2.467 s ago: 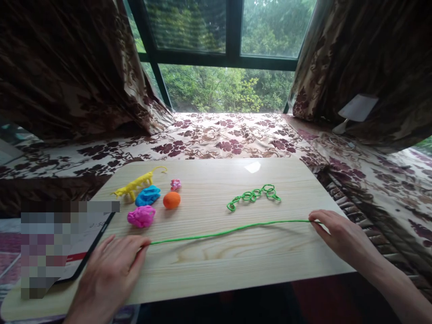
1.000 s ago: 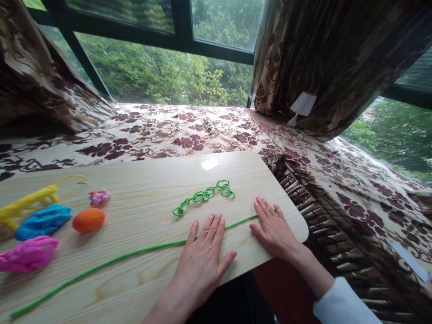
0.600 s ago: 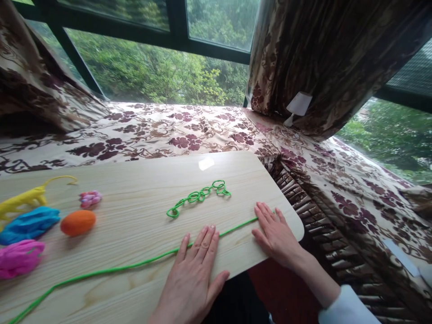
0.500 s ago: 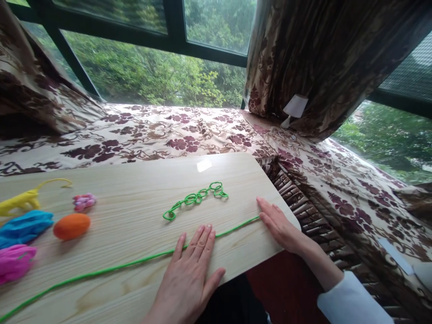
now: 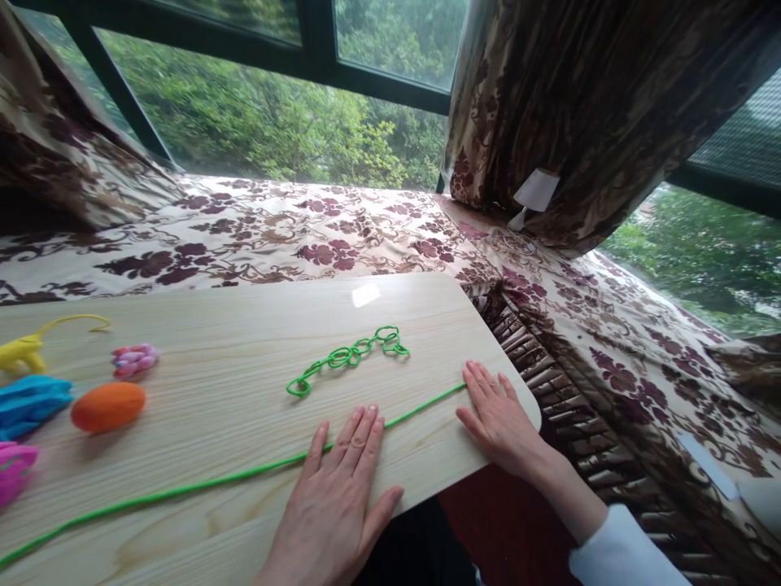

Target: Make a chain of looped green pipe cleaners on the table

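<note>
A long, thin green clay strand (image 5: 201,485) runs slantwise across the pale wooden table (image 5: 207,350). My left hand (image 5: 342,480) lies flat over the middle of the strand, fingers stretched out and thumb apart. Near the table's right corner, my right hand (image 5: 497,419) rests flat with its fingers over the strand's right end, which is hidden under them. Behind the strand lies a chain of linked green clay rings (image 5: 347,356), touched by neither hand.
To the left sit an orange egg-shaped lump (image 5: 108,407), a pink-and-red beaded piece (image 5: 135,360), a yellow clay figure with a thin tail (image 5: 22,352), a blue lump (image 5: 30,405) and a magenta lump (image 5: 15,472). A small white lamp (image 5: 537,190) stands on the flowered window seat (image 5: 244,236).
My right hand has turned slightly, its fingers now flatter over the strand's end and its thumb farther out. My left hand stays almost in place. The view has shifted a little.
</note>
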`<state>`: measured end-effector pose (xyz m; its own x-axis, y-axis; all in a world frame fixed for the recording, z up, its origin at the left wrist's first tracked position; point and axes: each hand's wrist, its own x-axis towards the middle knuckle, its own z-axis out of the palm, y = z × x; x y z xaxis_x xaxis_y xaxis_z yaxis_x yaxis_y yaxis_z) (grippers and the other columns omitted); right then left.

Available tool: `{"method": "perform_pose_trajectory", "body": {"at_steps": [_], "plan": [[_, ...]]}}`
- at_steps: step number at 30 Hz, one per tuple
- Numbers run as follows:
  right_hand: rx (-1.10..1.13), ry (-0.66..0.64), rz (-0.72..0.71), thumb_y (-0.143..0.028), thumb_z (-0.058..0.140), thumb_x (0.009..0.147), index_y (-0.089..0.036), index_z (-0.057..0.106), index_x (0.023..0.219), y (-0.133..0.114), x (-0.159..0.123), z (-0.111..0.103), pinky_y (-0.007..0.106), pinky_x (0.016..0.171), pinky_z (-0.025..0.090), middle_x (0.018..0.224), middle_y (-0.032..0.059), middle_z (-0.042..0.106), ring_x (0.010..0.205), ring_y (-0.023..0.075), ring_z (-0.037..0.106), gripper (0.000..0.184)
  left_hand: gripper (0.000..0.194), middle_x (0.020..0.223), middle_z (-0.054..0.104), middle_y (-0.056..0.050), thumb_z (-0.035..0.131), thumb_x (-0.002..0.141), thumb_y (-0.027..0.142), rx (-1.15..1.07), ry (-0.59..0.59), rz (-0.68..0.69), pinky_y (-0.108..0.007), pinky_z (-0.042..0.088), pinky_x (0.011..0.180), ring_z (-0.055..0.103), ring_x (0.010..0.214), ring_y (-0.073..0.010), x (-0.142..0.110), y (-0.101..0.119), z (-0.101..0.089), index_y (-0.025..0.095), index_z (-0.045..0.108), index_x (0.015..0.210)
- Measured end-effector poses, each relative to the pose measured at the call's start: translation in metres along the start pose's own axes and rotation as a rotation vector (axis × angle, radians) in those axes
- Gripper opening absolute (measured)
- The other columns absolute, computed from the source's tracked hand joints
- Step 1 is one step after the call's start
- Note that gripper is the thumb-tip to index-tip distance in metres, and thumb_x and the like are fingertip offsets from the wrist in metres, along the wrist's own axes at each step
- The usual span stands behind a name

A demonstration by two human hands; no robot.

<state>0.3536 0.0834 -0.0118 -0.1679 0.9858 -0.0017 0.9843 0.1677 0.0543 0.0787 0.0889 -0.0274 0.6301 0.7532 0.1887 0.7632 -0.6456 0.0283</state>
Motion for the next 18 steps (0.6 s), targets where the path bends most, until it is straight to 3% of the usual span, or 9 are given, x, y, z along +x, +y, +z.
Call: {"method": "perform_pose_trajectory", "body": {"at_steps": [2,7,9,14,18], "plan": [[-0.005,-0.002,-0.011,-0.049,0.024,0.09,-0.01,0.015,0.14,0.0,-0.004,-0.001,0.05,0.105,0.014,0.145,0.0127,0.015,0.133,0.0236,0.01,0.064,0.068,0.144,0.024,-0.006,0.032,0.083,0.054,0.003,0.003,-0.007,-0.047,0.004,0.108,0.016,0.133,-0.0229,-0.002,0.001,0.0,0.019,0.016,0.139],[-0.022,-0.009,-0.05,-0.05,0.031,0.088,-0.014,0.008,0.141,-0.003,-0.049,0.003,0.049,0.105,0.015,0.145,0.0101,0.015,0.133,0.0245,0.011,0.068,0.068,0.144,0.023,-0.005,0.033,0.083,0.055,0.017,0.013,0.048,-0.044,0.002,0.108,0.017,0.133,-0.0219,-0.01,0.001,-0.001,0.02,0.018,0.139],[-0.021,0.005,-0.023,-0.05,0.03,0.088,-0.013,0.008,0.141,-0.004,-0.044,0.005,0.049,0.105,0.015,0.145,0.0107,0.016,0.133,0.0248,0.011,0.068,0.068,0.144,0.022,-0.006,0.032,0.082,0.056,0.014,0.004,0.048,-0.045,0.002,0.108,0.017,0.133,-0.0222,-0.007,0.0,-0.001,0.02,0.017,0.139],[-0.006,0.015,0.033,-0.05,0.023,0.089,-0.008,0.015,0.14,-0.002,0.0,0.002,0.049,0.105,0.013,0.144,0.0135,0.017,0.133,0.0238,0.011,0.066,0.07,0.144,0.021,-0.007,0.031,0.083,0.055,0.011,-0.003,-0.009,-0.048,0.004,0.107,0.016,0.133,-0.0233,0.004,-0.001,0.0,0.018,0.016,0.139],[-0.013,0.0,-0.027,-0.05,0.028,0.089,-0.012,0.011,0.14,0.002,-0.026,-0.003,0.049,0.105,0.012,0.145,0.0111,0.015,0.133,0.0242,0.01,0.067,0.069,0.144,0.022,-0.007,0.033,0.082,0.056,0.026,0.027,0.02,-0.047,0.004,0.108,0.018,0.133,-0.0232,-0.007,-0.001,0.001,0.018,0.018,0.139]]}}
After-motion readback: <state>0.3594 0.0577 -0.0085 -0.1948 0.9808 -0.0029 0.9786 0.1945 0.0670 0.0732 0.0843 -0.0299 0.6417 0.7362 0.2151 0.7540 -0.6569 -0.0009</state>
